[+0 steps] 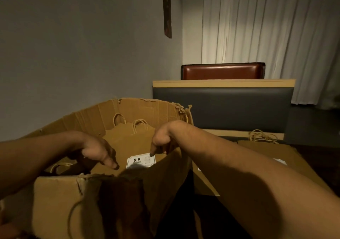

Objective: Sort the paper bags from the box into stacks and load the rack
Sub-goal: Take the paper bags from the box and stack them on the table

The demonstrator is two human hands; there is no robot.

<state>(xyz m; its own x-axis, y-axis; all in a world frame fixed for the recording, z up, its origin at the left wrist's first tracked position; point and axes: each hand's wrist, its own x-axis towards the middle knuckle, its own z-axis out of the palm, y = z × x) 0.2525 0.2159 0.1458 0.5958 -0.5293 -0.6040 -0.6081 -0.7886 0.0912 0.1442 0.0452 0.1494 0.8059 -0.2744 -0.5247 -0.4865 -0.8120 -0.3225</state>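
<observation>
A torn cardboard box (60, 198) stands open in front of me. Inside it, brown paper bags with twine handles (140, 125) stand on edge. The front paper bag (127, 143) carries a white label (140, 160) printed "9.9". My left hand (97, 151) grips that bag's left edge, thumb on its face, fingers hidden behind. My right hand (161, 140) holds its right edge, one fingertip on the label's corner. More bags lie lower at the box's left (60, 166).
To the right of the box, a flat stack of paper bags (266, 157) lies on a dark table, its handles (262, 136) at the far end. Behind are a grey booth back (220, 108), a red seat back (222, 71) and a pale curtain (266, 23).
</observation>
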